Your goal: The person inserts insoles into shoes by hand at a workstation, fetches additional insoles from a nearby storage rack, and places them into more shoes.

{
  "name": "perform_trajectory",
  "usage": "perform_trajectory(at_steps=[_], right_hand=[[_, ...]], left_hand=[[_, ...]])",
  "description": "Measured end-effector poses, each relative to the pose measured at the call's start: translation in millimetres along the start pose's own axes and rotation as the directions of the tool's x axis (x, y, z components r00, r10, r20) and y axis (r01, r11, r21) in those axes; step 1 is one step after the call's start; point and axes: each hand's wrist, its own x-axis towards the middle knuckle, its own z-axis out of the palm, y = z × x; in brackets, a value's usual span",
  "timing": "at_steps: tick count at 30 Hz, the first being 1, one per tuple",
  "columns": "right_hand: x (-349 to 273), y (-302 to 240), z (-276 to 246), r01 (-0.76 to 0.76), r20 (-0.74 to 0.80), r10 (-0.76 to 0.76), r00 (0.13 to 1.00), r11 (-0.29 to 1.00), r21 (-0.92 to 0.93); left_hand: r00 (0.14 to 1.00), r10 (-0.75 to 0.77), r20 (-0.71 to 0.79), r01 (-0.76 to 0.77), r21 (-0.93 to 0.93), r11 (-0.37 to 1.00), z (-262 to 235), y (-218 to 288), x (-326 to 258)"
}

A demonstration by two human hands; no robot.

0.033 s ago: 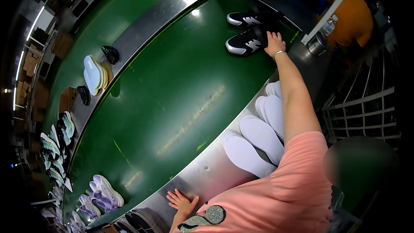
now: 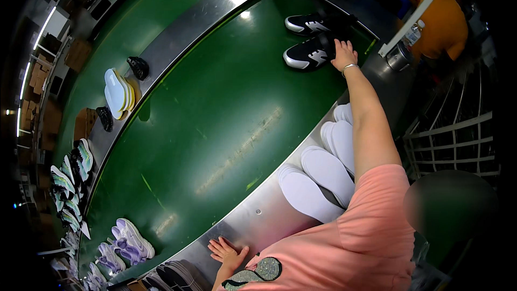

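Observation:
My right hand point(image 2: 345, 56) reaches far across, its fingers spread beside the heel of a black shoe point(image 2: 307, 54) with silver trim. The fingers seem to touch the heel; I see no wrap around it. A matching black shoe point(image 2: 311, 23) lies just behind it, both toes pointing left on the green belt point(image 2: 215, 113). My left hand point(image 2: 229, 253) lies flat and open on the metal edge point(image 2: 256, 223) near me, holding nothing. Between my two arms, stacks of white insoles point(image 2: 309, 194) rest on that same edge, partly hidden by my right arm and sleeve.
Purple-and-white shoes point(image 2: 132, 241) stand at the belt's near left end. Along the far metal edge are yellow-and-white insoles point(image 2: 118, 94), dark lumps point(image 2: 138, 68) and several teal-black shoes point(image 2: 64, 178). A metal cup point(image 2: 397, 56), a white post point(image 2: 414, 13) and a person in orange point(image 2: 439, 21) are at right.

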Motion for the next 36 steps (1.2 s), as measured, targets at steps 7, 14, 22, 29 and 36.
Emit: perform_trajectory(at_steps=[7, 14, 22, 29, 36], right_hand=[[1.4, -43.5, -31.5, 0.314, -0.072, -0.314, 0.947, 0.949, -0.011], [-61.4, -145.3, -49.5, 0.484, 0.016, -0.606, 0.795, 0.65, 0.585], [-62.6, -115.4, -47.1, 0.84, -0.075, -0.839, 0.539, 0.528, 0.122], [-34.7, -116.9, -36.8, 0.755, -0.06, -0.792, 0.607, 0.552, 0.355], [17.0, -116.7, -41.6, 0.58, 0.209, -0.714, 0.669, 0.676, 0.454]], left_hand=[[1.0, 0.0, -0.008, 0.0, 0.027, 1.0, -4.9, -22.6, -15.5], [1.0, 0.0, 0.006, 0.0, 0.041, 0.999, -8.1, -21.6, -18.9], [1.0, 0.016, -0.005, -0.016, 0.05, 0.999, -7.0, -20.9, -14.7], [0.999, 0.044, -0.013, -0.043, 0.045, 0.998, 0.2, -18.4, -15.5], [0.998, 0.058, 0.006, -0.058, 0.021, 0.998, 22.3, 1.6, -10.3]])
